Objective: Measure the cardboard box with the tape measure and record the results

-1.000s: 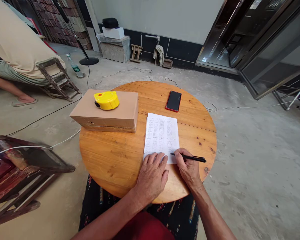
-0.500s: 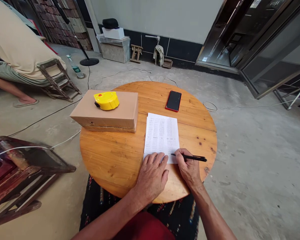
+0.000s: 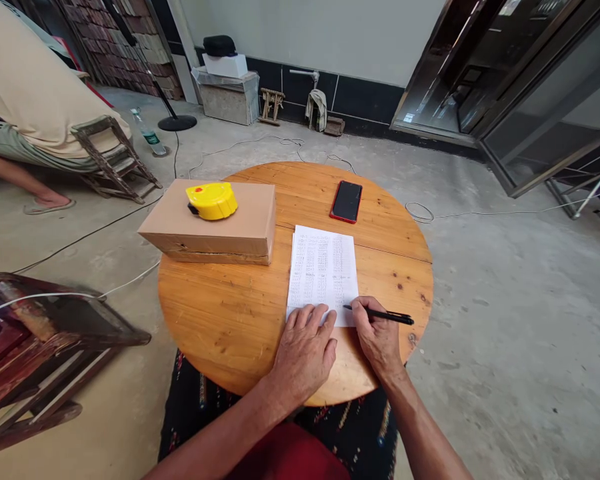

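Observation:
White paper [image 3: 323,267] covered in columns of handwriting lies on a round wooden table [image 3: 220,313]. My left hand [image 3: 305,347] rests flat on the paper's lower left edge, fingers stretched out. A black pen [image 3: 393,316] is gripped in my right hand [image 3: 379,337], its tip on or just over the lower right part of the sheet. The palm side of my right hand is hidden. Beyond the paper lies a phone [image 3: 347,201] with a red edge. To the left, a yellow tape measure [image 3: 213,201] sits on top of a closed cardboard box [image 3: 210,230].
A person in a light top [image 3: 35,87] sits at the far left by a small wooden chair [image 3: 113,157]. A plastic bottle [image 3: 151,137] stands on the floor near a black stand base [image 3: 177,123]. Closer on the left is a worn wooden chair [image 3: 55,347]. Cables trail over the floor.
The view has shifted very slightly. Both hands keep nearly the same place, with only a tiny movement of the pen.

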{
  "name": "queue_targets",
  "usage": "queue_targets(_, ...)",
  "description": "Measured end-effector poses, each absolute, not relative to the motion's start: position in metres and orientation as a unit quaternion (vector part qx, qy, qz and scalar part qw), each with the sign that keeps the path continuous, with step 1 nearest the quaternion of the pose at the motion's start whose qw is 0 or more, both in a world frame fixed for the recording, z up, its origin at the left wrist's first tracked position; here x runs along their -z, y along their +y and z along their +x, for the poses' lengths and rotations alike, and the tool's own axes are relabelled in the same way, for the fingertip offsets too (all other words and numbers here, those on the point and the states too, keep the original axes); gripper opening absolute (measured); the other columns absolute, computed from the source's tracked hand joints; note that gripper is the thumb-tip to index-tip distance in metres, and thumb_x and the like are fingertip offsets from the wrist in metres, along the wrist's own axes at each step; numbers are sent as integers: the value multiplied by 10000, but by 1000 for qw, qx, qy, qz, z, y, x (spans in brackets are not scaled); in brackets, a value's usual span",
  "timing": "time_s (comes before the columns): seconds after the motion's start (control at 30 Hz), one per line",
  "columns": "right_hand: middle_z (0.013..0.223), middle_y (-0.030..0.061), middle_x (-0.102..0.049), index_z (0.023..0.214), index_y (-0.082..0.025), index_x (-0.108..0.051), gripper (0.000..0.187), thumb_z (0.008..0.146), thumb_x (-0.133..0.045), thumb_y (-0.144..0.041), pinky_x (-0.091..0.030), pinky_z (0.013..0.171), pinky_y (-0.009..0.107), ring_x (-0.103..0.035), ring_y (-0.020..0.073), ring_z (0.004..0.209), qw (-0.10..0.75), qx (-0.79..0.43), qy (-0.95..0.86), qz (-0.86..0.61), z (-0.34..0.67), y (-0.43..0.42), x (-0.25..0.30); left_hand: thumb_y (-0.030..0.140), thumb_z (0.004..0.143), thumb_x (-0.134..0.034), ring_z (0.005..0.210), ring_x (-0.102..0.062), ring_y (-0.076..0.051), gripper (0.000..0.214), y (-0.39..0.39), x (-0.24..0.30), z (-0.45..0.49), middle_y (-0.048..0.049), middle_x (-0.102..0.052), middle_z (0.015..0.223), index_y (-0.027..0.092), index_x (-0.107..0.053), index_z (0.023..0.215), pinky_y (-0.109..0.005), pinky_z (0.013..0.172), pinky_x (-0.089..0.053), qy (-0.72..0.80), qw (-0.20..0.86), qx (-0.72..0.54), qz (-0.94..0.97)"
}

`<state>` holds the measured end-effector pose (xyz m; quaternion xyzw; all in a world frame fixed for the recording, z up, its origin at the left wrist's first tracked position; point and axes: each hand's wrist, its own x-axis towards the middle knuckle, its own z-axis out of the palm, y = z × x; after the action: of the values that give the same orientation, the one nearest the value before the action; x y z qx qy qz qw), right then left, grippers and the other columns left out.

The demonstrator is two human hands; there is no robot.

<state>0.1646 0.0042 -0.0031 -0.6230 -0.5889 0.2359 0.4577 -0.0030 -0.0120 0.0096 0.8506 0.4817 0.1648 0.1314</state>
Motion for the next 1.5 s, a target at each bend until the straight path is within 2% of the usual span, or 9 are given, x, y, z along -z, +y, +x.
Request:
queue_targets(0.23, 608, -23, -495, 746, -185, -585, 240, 912, -502, -336, -340, 491, 250, -421, 121, 525, 467, -277, -567, -620, 166, 4, 2, 235, 911, -496, 1186, -433, -277, 409, -12, -9, -3, -70, -531, 1339, 195, -496, 1319, -466, 1028, -354, 481, 124, -170, 851)
queue_targets(0.53, 591, -27, -492, 712, -192, -570, 235, 895, -500, -322, -342, 500, 252, -435, 126, 532, 459, -249, -579, -626, 165, 5, -1, 229, 914, -490, 1192, -427, -276, 409, -12, -8, -3, -72, -532, 1344, 199, -496, 1323, -474, 1034, -353, 482, 128, -172, 850)
queue_targets(1.03, 608, -25, -492, 769, -186, -588, 227, 911, -509, -345, -341, 496, 253, -419, 124, 526, 472, -281, -546, -633, 167, 5, 4, 234, 912, -502, 1187, -430, -274, 408, -12, -9, -3, -71, -532, 1342, 192, -500, 1318, -469, 1026, -365, 482, 125, -168, 851)
queue_targets(1.5, 606, -37, -460, 743, -180, -571, 226, 921, -497, -299, -324, 519, 250, -405, 113, 541, 465, -240, -577, -627, 167, 5, 5, 236, 907, -502, 1187, -430, -276, 411, -12, -7, -3, -70, -535, 1338, 201, -498, 1316, -472, 1026, -361, 481, 122, -173, 851)
